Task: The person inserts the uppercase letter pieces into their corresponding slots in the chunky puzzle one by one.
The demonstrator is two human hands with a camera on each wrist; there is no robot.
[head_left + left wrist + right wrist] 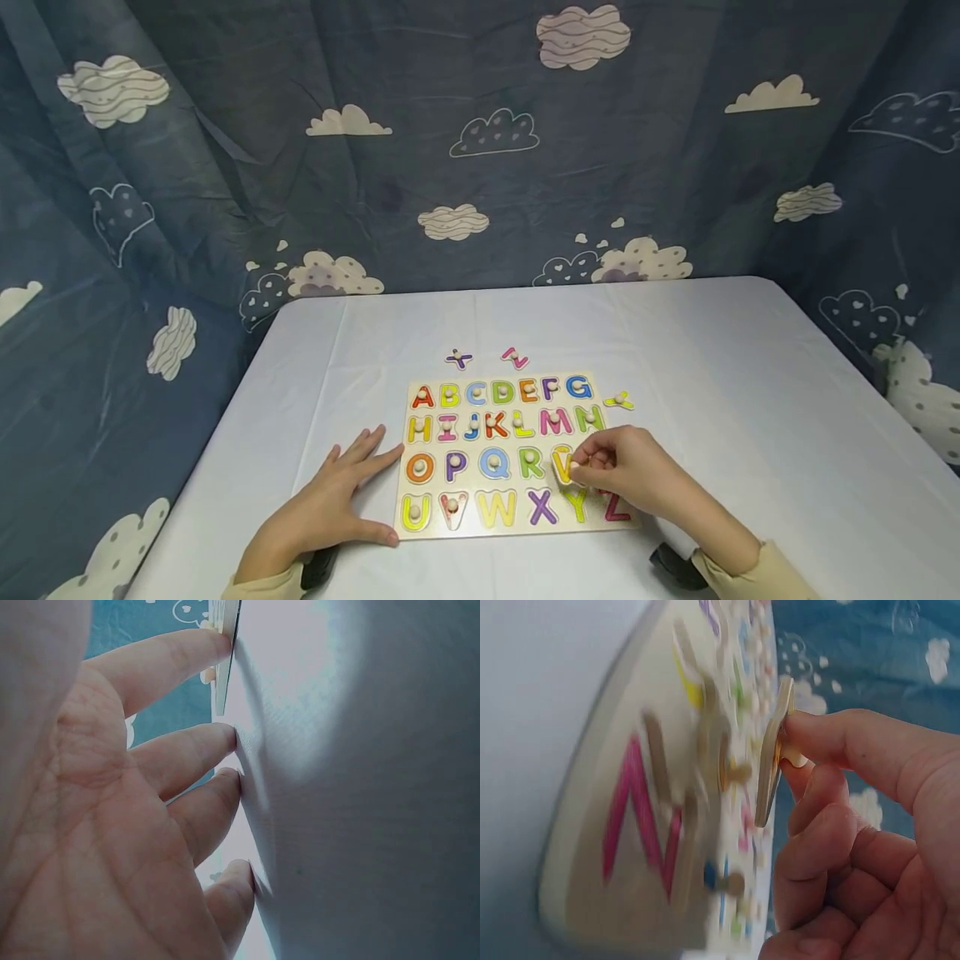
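Observation:
A wooden alphabet puzzle board [517, 532] lies on the table, with knobbed letter pieces sitting in its upper rows. Above its right part, my right hand [637, 468] pinches a yellow letter piece [562, 463] by its knob; the fingers hide part of its shape. Seen edge-on in the right wrist view, that letter piece [771, 761] is tilted up off the board. My left hand [330, 498] lies with fingers spread at the board's left edge, thumb and index finger touching it. Knobless W [497, 508], X [542, 507], Y and Z [617, 508] spaces show in the bottom row.
Behind the board lie a loose purple X piece [458, 360] and a pink Z-shaped piece [514, 358]. A yellow Y piece [619, 401] rests beyond its right edge. White cloth covers the table [720, 358], and a dark cloud-patterned curtain [495, 192] hangs behind.

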